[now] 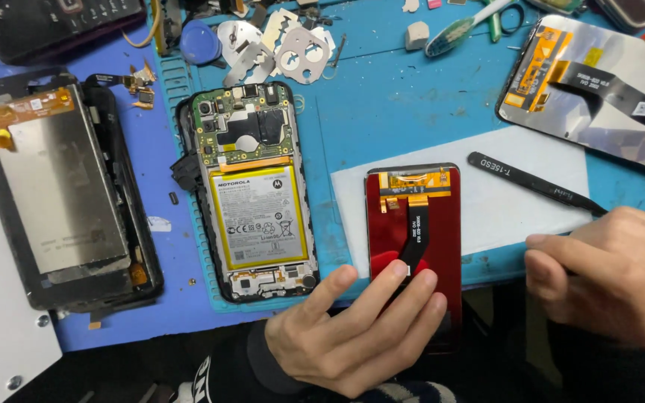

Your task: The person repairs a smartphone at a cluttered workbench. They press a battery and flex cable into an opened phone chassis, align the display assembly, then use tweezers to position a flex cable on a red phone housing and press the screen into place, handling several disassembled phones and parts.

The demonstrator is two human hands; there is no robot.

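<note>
Left hand [352, 336] at the near desk edge, fingers [382, 287] spread open and laid flat on the lower end of the red-backed display panel [442, 231], pinning it rather than gripping. The panel lies face down, its near end overhanging the desk edge, its far end on a white sheet [516, 186].

Right hand [621, 283] just beside it to the right, fingers curled closed round black tweezers [531, 183], whose free end points away to the upper left across the sheet.

Judgement: panel thin, light, stiff and brittle; its black flex ribbon [416, 231] and orange connector strip [416, 180] are delicate. Best held by the long edges, not by the ribbon.

Left of the panel, an opened phone [255, 194] with yellow-edged battery and bare circuit board, on the blue mat [382, 97]. Farther left, another stripped screen assembly [61, 194]. Far right, a second display with ribbon [599, 89]. At the back, metal shield plates [278, 48] and a toothbrush [460, 30]. Crowded; little free room to the left.
</note>
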